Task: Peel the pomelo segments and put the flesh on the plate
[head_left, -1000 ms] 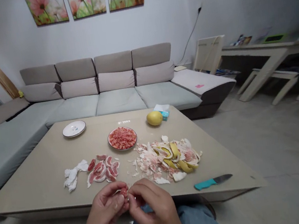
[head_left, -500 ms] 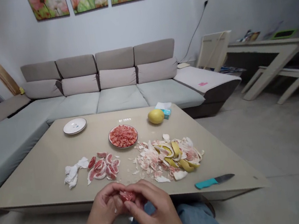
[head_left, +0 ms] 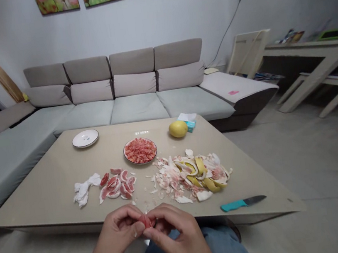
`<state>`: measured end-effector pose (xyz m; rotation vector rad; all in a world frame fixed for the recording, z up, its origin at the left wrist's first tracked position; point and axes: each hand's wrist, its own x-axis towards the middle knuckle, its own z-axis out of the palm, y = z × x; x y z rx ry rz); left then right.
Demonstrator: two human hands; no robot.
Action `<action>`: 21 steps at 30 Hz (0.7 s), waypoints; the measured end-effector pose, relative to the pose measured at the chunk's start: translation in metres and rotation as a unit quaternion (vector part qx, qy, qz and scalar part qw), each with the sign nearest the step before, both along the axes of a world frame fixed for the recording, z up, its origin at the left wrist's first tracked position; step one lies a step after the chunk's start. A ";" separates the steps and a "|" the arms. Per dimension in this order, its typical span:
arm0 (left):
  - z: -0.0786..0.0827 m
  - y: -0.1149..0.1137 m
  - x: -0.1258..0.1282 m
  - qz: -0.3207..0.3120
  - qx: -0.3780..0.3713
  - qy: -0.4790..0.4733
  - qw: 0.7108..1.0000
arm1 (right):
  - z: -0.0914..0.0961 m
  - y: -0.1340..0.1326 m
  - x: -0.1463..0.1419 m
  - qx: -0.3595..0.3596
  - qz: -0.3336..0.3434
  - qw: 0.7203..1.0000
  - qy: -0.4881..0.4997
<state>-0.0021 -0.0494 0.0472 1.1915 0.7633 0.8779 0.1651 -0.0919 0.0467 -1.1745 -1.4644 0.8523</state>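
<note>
A small red pomelo segment (head_left: 145, 220) is pinched between my left hand (head_left: 119, 234) and my right hand (head_left: 177, 232), just in front of the table's near edge. Fingertips of both hands cover much of it. Beyond my left hand lies a heap of pink pomelo segments (head_left: 114, 187) with white membrane on them. A round plate (head_left: 142, 162) farther back is piled with peeled red pulp (head_left: 141, 149). To the right spreads a mound of pomelo peel and membrane scraps (head_left: 191, 173), yellow rind among the white.
A knife with a teal handle (head_left: 234, 205) lies at the near right edge of the table (head_left: 46, 194). Crumpled tissue (head_left: 83, 191) sits left of the segments. At the back are a white plate (head_left: 85, 138), a whole yellow fruit (head_left: 178, 129) and a tissue pack (head_left: 190, 125).
My hands keep hold of the pomelo segment; the fingers have shifted, and my left thumb now presses against its near side. The view has tilted slightly. Things on the table lie as before.
</note>
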 end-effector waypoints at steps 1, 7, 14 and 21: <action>0.000 0.000 0.000 -0.003 -0.011 -0.002 1.000 | 0.001 0.000 0.000 -0.007 -0.001 1.000 0.007; -0.002 -0.001 0.003 0.005 -0.053 -0.007 0.999 | -0.001 0.004 -0.005 -0.077 0.001 0.992 0.101; -0.007 -0.003 0.006 0.075 0.021 0.033 0.996 | -0.021 0.008 -0.009 -0.153 0.043 0.958 0.240; -0.002 -0.006 0.003 0.125 0.130 0.123 0.976 | -0.024 0.008 -0.008 -0.148 0.065 0.955 0.247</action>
